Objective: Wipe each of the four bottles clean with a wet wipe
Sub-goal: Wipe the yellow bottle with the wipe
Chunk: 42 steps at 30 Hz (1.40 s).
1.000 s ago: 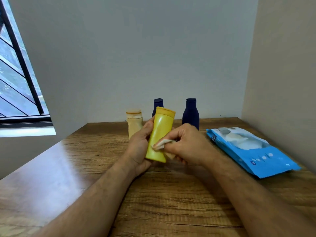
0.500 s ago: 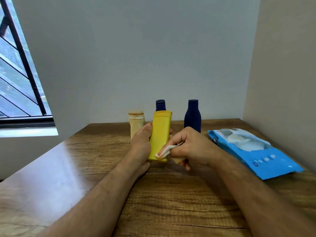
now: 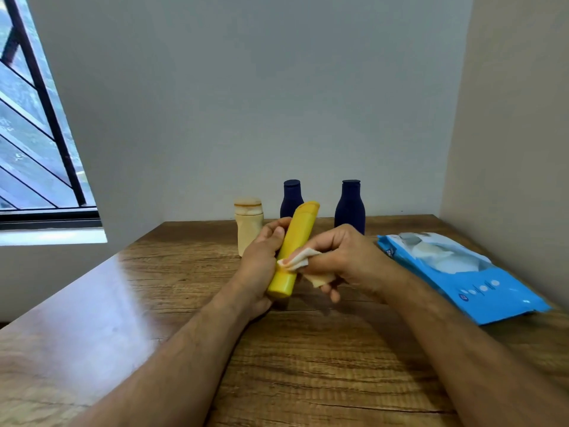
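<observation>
Two hands meet over our wooden table (image 3: pixel 308 365): our left hand (image 3: pixel 261 263) grips the yellow bottle (image 3: pixel 297 241), tilted toward one o'clock, while our right hand (image 3: pixel 345 257) pinches a wet wipe (image 3: pixel 295 261) against its side. Three other bottles stand at twelve o'clock.

Looks like a home room: wood-grain surface (image 3: pixel 308 365) in a plain-walled corner, barred window (image 3: pixel 34 134), wet-wipe pack (image 3: pixel 462 275).

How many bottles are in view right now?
4: the yellow bottle held in the left hand, the beige bottle and two dark blue bottles standing behind near the wall.
</observation>
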Motion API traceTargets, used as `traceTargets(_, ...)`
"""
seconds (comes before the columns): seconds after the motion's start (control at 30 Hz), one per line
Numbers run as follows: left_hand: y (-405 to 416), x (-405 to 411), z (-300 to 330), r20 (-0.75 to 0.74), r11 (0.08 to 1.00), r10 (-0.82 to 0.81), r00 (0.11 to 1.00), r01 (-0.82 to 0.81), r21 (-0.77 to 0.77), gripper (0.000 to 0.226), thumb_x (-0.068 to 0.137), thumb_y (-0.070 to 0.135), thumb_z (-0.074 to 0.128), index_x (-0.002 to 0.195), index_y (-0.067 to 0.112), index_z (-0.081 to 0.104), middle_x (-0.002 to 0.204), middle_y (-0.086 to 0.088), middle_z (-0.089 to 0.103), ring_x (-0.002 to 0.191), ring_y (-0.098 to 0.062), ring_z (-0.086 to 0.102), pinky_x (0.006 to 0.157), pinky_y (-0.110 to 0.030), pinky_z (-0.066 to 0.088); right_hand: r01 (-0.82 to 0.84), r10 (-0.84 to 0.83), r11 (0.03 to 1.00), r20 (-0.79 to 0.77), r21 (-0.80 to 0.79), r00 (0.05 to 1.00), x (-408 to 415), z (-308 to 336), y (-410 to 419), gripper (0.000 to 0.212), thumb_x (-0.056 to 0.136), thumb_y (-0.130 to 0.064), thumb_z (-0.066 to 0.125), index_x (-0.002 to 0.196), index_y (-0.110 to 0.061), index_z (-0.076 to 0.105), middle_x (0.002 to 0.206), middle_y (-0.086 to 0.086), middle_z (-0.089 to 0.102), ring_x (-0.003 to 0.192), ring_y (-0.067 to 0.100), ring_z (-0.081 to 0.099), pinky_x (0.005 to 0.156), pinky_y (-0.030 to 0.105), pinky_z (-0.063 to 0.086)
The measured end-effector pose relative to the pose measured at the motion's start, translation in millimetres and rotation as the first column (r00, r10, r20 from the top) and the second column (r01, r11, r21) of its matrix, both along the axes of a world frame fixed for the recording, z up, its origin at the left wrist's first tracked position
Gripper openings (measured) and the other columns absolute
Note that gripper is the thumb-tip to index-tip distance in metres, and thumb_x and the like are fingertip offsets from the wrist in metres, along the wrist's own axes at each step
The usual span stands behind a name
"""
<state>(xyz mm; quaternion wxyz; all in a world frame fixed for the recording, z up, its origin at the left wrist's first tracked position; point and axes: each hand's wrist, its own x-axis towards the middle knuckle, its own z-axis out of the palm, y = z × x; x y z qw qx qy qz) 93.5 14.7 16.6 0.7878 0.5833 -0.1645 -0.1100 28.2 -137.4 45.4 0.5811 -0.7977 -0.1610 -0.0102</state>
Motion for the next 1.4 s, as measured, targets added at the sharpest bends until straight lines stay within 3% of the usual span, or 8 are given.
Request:
traceTargets(0.23, -3.2, -7.9, 1.8, -0.102, 0.967, -0.245, 0.964, 0.25, 0.048, 0.055, 0.098, 0.058, 0.046, 0.118, 0.008, 0.06, 0.077, -0.012, 0.061, 0.057, -0.015, 0.049, 0.045, -0.024, 0.041, 0.304, -0.336, 0.939, 0.242, 0.16, 0.911, 3.9, -1.4, -0.2, 0.015, 0.089, -0.027, 0.071, 0.097, -0.015, 0.076, 0.061, 0.001, 0.066, 0.049, 0.016, 0.058, 0.042, 0.027, 0.049)
traceTargets(0.33, -4.6, -8.5, 1.3, -0.108, 0.955, -0.296, 0.949, 0.296, -0.022, 0.059, 0.096, 0.056, 0.047, 0.121, 0.004, 0.061, 0.089, -0.014, 0.066, 0.064, -0.019, 0.052, 0.05, -0.028, 0.044, 0.398, -0.46, 0.881, 0.26, 0.257, 0.849, 6.7, -1.8, -2.9, 0.015, 0.091, -0.025, 0.069, 0.102, -0.017, 0.075, 0.059, -0.003, 0.065, 0.047, 0.014, 0.057, 0.041, 0.026, 0.049)
traceTargets(0.57, -3.1, -2.6, -0.2, -0.14, 0.966, -0.244, 0.96, 0.228, -0.123, 0.061, 0.106, 0.048, 0.032, 0.11, 0.003, 0.074, 0.104, -0.022, 0.072, 0.089, -0.033, 0.071, 0.085, -0.045, 0.053, 0.17, -0.163, 0.979, 0.068, -0.116, 0.984, -0.7, -7.7, 6.6, 0.005, 0.085, -0.025, 0.076, 0.088, -0.024, 0.081, 0.074, 0.011, 0.07, 0.052, 0.014, 0.055, 0.043, 0.024, 0.045)
traceTargets(0.7, -3.6, 0.0, -0.9, -0.132, 0.971, -0.214, 0.968, 0.196, -0.134, 0.066, 0.107, 0.047, 0.031, 0.098, 0.002, 0.079, 0.1, -0.021, 0.075, 0.087, -0.031, 0.075, 0.083, -0.043, 0.058, 0.156, -0.145, 0.957, 0.062, -0.246, 0.987, -2.9, -7.3, 7.9, 0.012, 0.087, -0.017, 0.074, 0.088, -0.027, 0.082, 0.065, 0.003, 0.069, 0.051, 0.009, 0.054, 0.043, 0.019, 0.041)
traceTargets(0.9, -6.8, -2.6, 1.1, -0.122, 0.977, -0.19, 0.974, 0.175, -0.122, 0.059, 0.105, 0.046, 0.037, 0.101, 0.001, 0.076, 0.091, -0.022, 0.069, 0.073, -0.029, 0.067, 0.068, -0.037, 0.057, 0.53, -0.521, 0.841, 0.427, 0.109, 0.739, 9.2, -4.4, -3.2, 0.016, 0.091, -0.02, 0.068, 0.096, -0.029, 0.08, 0.072, -0.015, 0.069, 0.053, -0.004, 0.059, 0.054, 0.016, 0.044)
traceTargets(1.07, -5.8, -3.7, 1.3, -0.114, 0.982, -0.16, 0.981, 0.146, -0.123, 0.066, 0.102, 0.059, 0.035, 0.104, 0.008, 0.077, 0.102, -0.02, 0.072, 0.089, -0.029, 0.069, 0.084, -0.042, 0.055, 0.266, -0.241, 0.961, 0.244, -0.077, 0.939, -6.2, -0.7, 8.7, 0.015, 0.089, -0.013, 0.07, 0.096, -0.02, 0.081, 0.054, -0.021, 0.063, 0.047, -0.005, 0.057, 0.043, 0.006, 0.038)
traceTargets(1.2, -3.9, -3.5, 2.8, -0.18, 0.984, -0.142, 0.973, 0.119, -0.133, 0.066, 0.102, 0.057, 0.037, 0.113, 0.001, 0.071, 0.114, -0.024, 0.068, 0.106, -0.036, 0.067, 0.099, -0.05, 0.05, 0.168, -0.121, 0.948, 0.184, -0.269, 0.975, -6.1, -1.2, 13.0, 0.017, 0.087, -0.014, 0.072, 0.096, -0.026, 0.081, 0.062, -0.023, 0.068, 0.052, -0.01, 0.057, 0.045, 0.005, 0.04)
traceTargets(1.4, -8.8, -10.1, 3.1, -0.108, 0.98, -0.194, 0.975, 0.186, -0.074, 0.053, 0.105, 0.046, 0.038, 0.116, 0.003, 0.068, 0.097, -0.019, 0.071, 0.076, -0.026, 0.069, 0.072, -0.04, 0.058, 0.522, -0.502, 0.848, 0.446, 0.088, 0.741, 4.5, -4.1, 1.7, 0.016, 0.092, -0.02, 0.067, 0.096, -0.028, 0.08, 0.077, -0.012, 0.074, 0.063, 0.004, 0.066, 0.054, 0.018, 0.051)
